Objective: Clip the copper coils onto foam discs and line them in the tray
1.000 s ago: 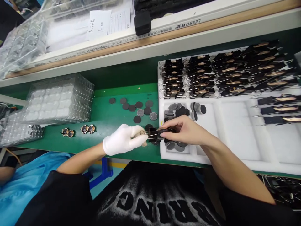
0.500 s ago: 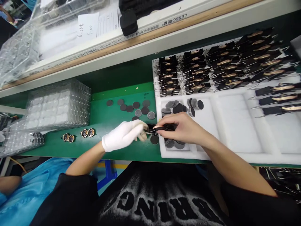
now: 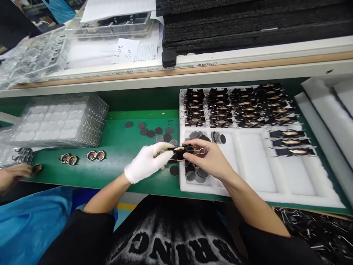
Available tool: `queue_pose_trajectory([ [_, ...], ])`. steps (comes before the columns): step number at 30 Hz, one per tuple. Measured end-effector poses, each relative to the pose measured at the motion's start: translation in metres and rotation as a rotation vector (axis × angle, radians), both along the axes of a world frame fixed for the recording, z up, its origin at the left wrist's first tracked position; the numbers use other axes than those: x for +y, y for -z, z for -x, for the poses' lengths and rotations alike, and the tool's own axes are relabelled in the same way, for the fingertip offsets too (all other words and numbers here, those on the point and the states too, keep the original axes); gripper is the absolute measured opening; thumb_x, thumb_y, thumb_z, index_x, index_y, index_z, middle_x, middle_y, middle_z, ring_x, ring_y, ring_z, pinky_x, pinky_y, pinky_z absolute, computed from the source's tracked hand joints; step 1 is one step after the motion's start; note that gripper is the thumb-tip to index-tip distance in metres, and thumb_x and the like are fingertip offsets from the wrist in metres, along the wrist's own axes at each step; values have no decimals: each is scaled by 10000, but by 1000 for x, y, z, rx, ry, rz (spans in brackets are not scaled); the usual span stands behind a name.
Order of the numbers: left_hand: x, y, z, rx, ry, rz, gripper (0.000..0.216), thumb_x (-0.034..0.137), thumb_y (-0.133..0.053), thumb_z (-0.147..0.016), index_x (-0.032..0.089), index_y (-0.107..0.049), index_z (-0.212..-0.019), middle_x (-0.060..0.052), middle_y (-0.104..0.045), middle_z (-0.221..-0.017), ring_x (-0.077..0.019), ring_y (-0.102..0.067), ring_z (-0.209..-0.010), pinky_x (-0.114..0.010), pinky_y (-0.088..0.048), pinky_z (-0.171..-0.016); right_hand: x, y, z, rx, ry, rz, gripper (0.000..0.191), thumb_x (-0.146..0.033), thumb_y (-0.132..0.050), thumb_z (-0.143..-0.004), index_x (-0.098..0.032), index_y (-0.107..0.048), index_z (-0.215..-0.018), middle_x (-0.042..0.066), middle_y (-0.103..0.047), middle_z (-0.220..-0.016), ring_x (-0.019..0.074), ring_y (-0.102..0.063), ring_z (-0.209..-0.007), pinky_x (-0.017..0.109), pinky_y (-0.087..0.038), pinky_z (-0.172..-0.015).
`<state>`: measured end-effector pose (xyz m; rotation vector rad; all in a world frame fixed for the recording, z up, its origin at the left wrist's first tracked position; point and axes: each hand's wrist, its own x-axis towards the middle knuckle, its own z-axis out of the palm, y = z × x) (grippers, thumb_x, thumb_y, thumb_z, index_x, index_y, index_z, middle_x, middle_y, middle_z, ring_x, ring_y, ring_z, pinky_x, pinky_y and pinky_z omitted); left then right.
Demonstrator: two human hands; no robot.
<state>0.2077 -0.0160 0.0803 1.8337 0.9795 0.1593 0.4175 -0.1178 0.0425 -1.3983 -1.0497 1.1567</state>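
Observation:
Over the left edge of a white foam tray, both hands hold a round gold-rimmed dark piece with black binder clips at its sides. My left hand, in a white glove, pinches the left side; its far fingers are partly hidden. Thumb and fingers of my bare right hand close on the right side, where a wire clip handle sticks out. Dark round discs lie scattered on the green bench, and more discs are heaped in the tray's near-left compartment.
Rows of clipped gold-rimmed pieces fill the tray's back. Leftward are two pairs of round sunglasses, stacked clear plastic trays and a co-worker's hand. A shelf edge runs above the bench. Many binder clips lie below right.
The held piece has turned, so its round dark face now shows. My view has shifted, bringing more shelf into sight. A co-worker's hand has come in at the left with a small dark item.

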Motion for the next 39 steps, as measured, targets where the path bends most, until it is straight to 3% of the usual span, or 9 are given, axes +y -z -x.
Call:
queue_pose_trajectory([
  [3, -5, -1, -3, 8, -9, -26, 328, 431, -553, -971, 222, -722, -1159, 61, -669, -585, -146, -678, -604, -248, -507, -632, -1, -3, 6, 136, 76, 32, 371, -416, -913, -716, -198, -786, -987, 73, -803, -950, 248, -771, -790, 374, -645, -734],
  [8, -12, -3, -8, -18, -44, 1, 326, 453, -514, -993, 215, -723, -1068, 53, -679, -597, -149, -687, -590, -257, -512, -656, -11, 5, 13, 213, 183, 17, 339, -422, -903, -737, -202, -817, -980, 79, -816, -924, 271, -791, -804, 409, -668, -786],
  [14, -15, -7, -13, 76, 144, -90, 285, 479, -572, -941, 224, -692, -982, 38, -643, -702, -142, -602, -622, -259, -393, -558, -23, 7, 7, 97, 143, -41, 363, -394, -919, -694, -209, -811, -986, 71, -813, -963, 268, -780, -847, 386, -665, -768],
  [19, -20, -7, -19, 82, 179, -147, 347, 498, -571, -934, 204, -581, -751, 55, -481, -623, -107, -425, -576, -256, -296, -528, -34, 1, 3, 71, 88, -68, 330, -419, -799, -829, -217, -791, -1089, 71, -799, -1003, 244, -762, -859, 360, -651, -740],
  [22, -20, -9, -25, 98, 199, -140, 378, 476, -574, -930, 200, -501, -684, 61, -412, -591, -97, -375, -557, -256, -265, -516, -40, -1, 7, 92, 169, -74, 299, -422, -778, -847, -205, -795, -1053, 68, -798, -952, 247, -759, -850, 370, -651, -748],
  [30, -16, -13, -36, 164, 314, -93, 394, 496, -513, -973, 205, -526, -708, 61, -484, -546, -105, -462, -509, -257, -297, -507, -51, 8, 13, 90, 273, -54, 353, -468, -716, -908, -190, -753, -1123, 74, -780, -984, 215, -737, -811, 338, -622, -714],
  [33, -18, -15, -44, 167, 405, -126, 371, 512, -514, -977, 208, -613, -789, 46, -560, -618, -120, -515, -556, -255, -346, -532, -63, 1, -5, -29, 137, -73, 310, -365, -781, -872, -219, -753, -1144, 59, -773, -1052, 225, -722, -933, 363, -598, -845],
  [35, -23, -15, -52, 159, 485, -153, 337, 529, -540, -969, 233, -690, -1025, 32, -636, -718, -145, -577, -633, -262, -407, -583, -75, -10, -25, -180, 23, -88, 292, -283, -802, -865, -244, -754, -1149, 49, -758, -1109, 229, -697, -1020, 394, -561, -942],
  [39, -30, -11, -61, 111, 607, -222, 659, 551, -544, -981, 297, -384, -1568, -42, -721, -1130, -218, -680, -932, -339, -527, -825, -112, -30, -94, -455, 136, -218, 261, -280, -767, -924, -311, -752, -1182, 44, -707, -1090, 237, -659, -1045, 437, -552, -942],
])
